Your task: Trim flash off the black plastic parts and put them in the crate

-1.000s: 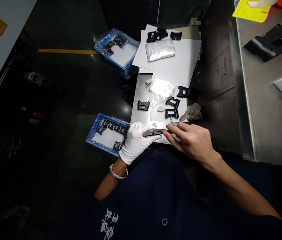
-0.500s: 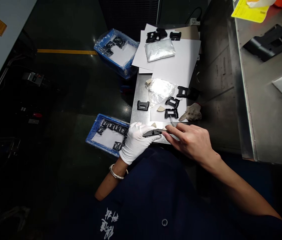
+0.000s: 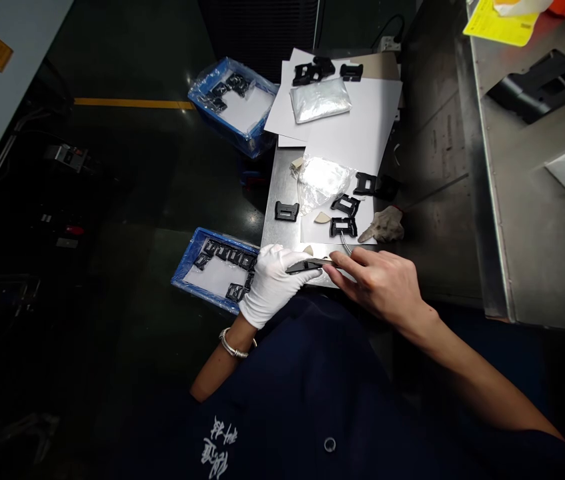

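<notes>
My left hand (image 3: 273,280), in a white glove, is closed around a flat black plastic part (image 3: 307,265), tilted almost edge-on. My bare right hand (image 3: 379,280) reaches in from the right, fingertips pinched at the part's right end. Something small and pale shows at those fingertips, too little to name. Just beyond the hands, a black plastic frame (image 3: 343,227) lies on white paper, with a thin metal rod by it. Another black frame (image 3: 346,205) sits behind it, and a beige wedge-shaped piece (image 3: 322,218) is beside them.
A blue bin (image 3: 187,280) with rows of black parts stands left of my glove; a second blue bin (image 3: 217,127) is farther back. On the table (image 3: 275,230) are a clear plastic bag (image 3: 325,177), a crumpled grey glove (image 3: 386,225) and more black parts. A metal shelf (image 3: 522,267) borders the right.
My right hand has shifted slightly left along the black part's end. My left hand keeps the part in the same place.
</notes>
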`<action>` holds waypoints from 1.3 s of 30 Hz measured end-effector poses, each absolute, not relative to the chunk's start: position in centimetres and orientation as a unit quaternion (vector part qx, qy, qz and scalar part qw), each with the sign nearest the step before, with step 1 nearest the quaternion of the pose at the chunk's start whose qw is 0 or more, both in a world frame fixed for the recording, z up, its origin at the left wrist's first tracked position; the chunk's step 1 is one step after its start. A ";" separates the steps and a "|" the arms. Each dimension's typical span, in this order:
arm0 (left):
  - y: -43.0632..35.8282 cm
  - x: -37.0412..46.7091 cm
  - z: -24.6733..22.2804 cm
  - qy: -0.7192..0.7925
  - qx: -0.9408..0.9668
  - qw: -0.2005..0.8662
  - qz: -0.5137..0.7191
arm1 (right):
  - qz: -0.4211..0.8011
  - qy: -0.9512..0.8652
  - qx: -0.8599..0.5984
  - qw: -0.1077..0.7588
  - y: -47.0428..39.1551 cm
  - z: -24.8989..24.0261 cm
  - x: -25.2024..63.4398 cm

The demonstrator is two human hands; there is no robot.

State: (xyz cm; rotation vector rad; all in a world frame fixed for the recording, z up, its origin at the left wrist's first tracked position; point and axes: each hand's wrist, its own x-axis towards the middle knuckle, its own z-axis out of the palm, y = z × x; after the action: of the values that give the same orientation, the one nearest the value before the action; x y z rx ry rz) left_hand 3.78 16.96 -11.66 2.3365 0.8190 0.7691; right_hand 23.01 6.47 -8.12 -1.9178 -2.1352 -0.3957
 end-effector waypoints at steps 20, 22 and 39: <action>17.4 3.9 -11.8 0.305 0.866 0.278 0.281 | -0.154 -0.729 -0.654 0.130 6.8 -8.1 23.1; 17.5 4.0 -11.8 0.310 0.866 0.270 0.285 | -0.151 -0.732 -0.651 0.131 6.8 -8.1 23.0; 17.7 4.1 -12.1 0.308 0.855 0.288 0.304 | -0.152 -0.724 -0.659 0.133 7.0 -8.4 22.6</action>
State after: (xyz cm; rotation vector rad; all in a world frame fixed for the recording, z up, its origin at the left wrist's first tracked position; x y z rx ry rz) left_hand 4.05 17.74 -12.08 2.2822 0.8222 0.8114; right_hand 22.64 6.97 -8.38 -1.9118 -2.1007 -0.4413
